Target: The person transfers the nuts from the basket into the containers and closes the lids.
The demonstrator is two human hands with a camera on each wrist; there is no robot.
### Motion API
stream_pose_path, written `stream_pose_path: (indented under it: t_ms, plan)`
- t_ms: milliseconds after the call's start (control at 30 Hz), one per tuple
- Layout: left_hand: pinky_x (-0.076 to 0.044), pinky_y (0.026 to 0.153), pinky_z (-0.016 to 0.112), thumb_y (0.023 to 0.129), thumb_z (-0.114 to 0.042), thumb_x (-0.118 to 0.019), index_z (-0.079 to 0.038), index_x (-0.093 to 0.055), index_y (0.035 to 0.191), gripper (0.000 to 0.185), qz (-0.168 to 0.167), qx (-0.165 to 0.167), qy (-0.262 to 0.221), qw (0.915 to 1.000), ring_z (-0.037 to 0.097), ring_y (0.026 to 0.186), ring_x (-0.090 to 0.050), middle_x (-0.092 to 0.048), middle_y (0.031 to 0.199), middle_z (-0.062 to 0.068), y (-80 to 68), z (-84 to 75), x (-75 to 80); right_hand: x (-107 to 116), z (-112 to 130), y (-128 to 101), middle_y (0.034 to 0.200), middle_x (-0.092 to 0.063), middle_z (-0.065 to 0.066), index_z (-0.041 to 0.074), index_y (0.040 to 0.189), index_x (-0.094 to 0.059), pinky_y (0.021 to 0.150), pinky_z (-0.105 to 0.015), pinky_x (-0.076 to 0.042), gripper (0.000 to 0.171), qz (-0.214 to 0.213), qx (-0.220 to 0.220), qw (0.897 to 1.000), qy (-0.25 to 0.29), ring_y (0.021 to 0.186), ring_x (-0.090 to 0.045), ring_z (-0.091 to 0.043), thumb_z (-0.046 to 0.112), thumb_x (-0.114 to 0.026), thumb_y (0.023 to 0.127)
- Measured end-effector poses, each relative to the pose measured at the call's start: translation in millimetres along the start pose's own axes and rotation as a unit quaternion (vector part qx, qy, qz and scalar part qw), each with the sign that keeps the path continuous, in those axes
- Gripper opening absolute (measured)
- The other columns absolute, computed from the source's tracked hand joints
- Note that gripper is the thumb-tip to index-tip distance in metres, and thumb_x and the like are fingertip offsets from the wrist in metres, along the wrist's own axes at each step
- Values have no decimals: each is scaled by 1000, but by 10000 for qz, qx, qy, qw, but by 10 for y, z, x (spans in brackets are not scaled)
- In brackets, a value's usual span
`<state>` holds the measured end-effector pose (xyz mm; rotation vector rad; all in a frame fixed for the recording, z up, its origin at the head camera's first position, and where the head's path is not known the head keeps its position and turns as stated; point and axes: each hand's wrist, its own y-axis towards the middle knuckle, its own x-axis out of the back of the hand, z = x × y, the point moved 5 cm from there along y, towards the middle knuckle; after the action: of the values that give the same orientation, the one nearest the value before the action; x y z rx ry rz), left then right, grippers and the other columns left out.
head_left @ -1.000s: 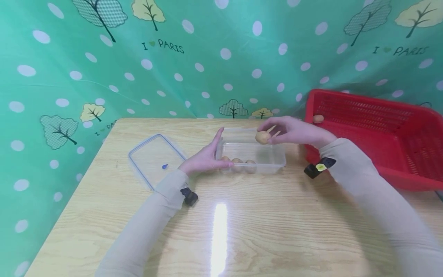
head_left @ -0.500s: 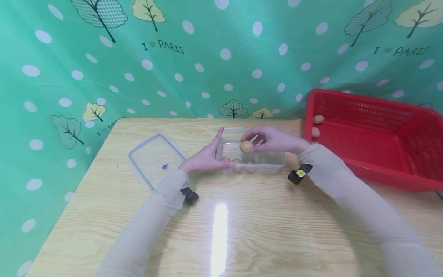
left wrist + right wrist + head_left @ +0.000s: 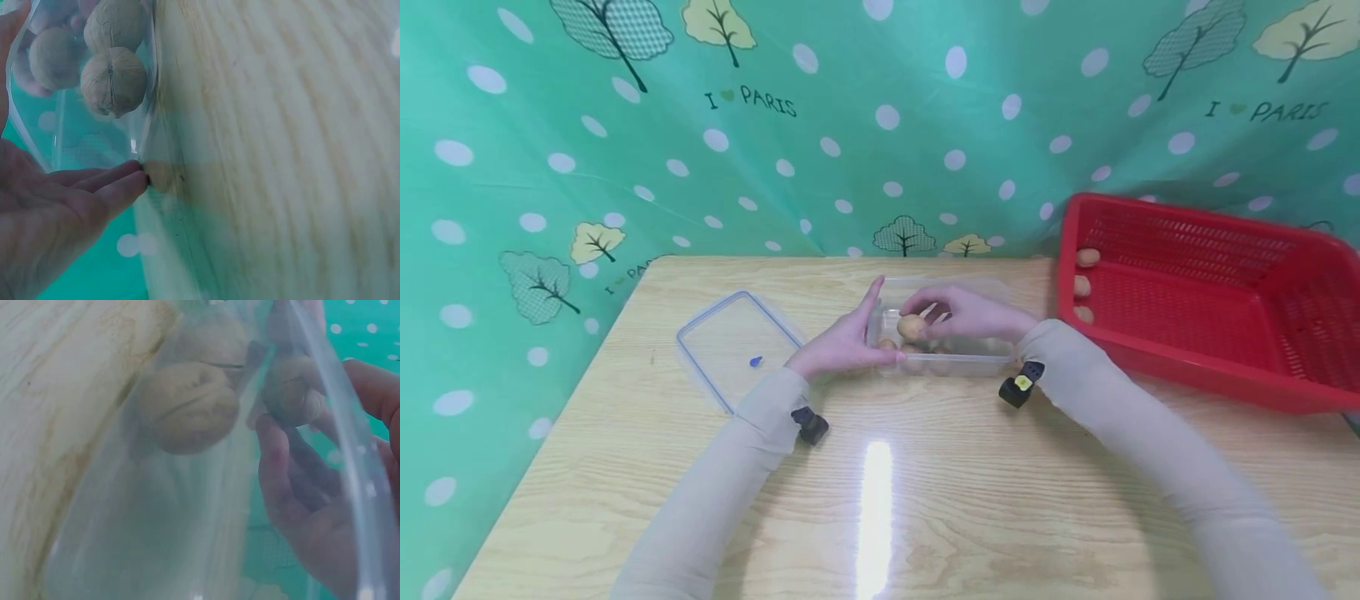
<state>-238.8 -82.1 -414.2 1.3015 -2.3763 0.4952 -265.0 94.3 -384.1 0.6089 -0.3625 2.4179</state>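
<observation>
Pinching a walnut [image 3: 912, 326] inside the clear box [image 3: 992, 360], the right hand [image 3: 970, 312] had its fingers curled round it (other walnuts [image 3: 112, 81] lay below). The left hand [image 3: 844, 342] pressed flat, fingers straight, against the box's left wall. A lid [image 3: 737, 343] lay on the bench [image 3: 880, 500], a red basket [image 3: 1210, 292] to the right.

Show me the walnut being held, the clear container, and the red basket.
walnut [image 3: 912, 326], head view, middle of its shell.
clear container [image 3: 970, 362], head view, near wall.
red basket [image 3: 1157, 367], head view, front rim.
</observation>
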Motion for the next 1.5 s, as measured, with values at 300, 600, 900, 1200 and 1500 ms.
stream_pose_path:
  t_ms: [300,600,900,1200,1500]
  plan:
    - [-22,113,44,78,-36,-81,-25,17,153,124,67,-46,411,9991,31,139,-26,-13,156,24,9,-45,7,-128,-71,97,129,-55,-8,2,130,-55,87,-37,-52,43,-66,-111,9990,419,111,-57,-28,-6,-57,88]
    - [-23,113,45,79,-32,-81,-28,17,153,123,62,-33,352,9994,32,141,-21,-13,156,25,2,-18,6,-179,-58,139,133,-52,-16,-5,130,-52,93,-37,-49,43,-152,-216,9987,426,116,-55,-33,-11,-55,88]
    - [-18,114,43,79,-25,-81,-31,18,152,123,99,-42,-10,9999,28,144,-12,2,160,13,-4,-12,-8,-196,-106,151,136,-51,-13,-1,136,-49,96,-36,-47,51,-61,-529,9965,644,123,-51,-28,-8,-54,85]
    - [-21,114,42,79,-21,-81,-28,17,153,123,83,-112,-75,9999,30,143,-14,1,158,20,1,-29,-10,-238,-128,151,139,-50,-16,1,143,-43,89,-32,-48,56,358,-614,9959,562,126,-49,-28,-2,-52,87]
    - [-19,114,44,78,-22,-81,-28,18,153,124,90,-81,40,9999,32,143,-14,-1,158,21,9,-25,-13,-239,-151,152,141,-47,-17,-1,143,-41,92,-36,-49,53,339,-577,9954,681,124,-49,-29,0,-52,90]
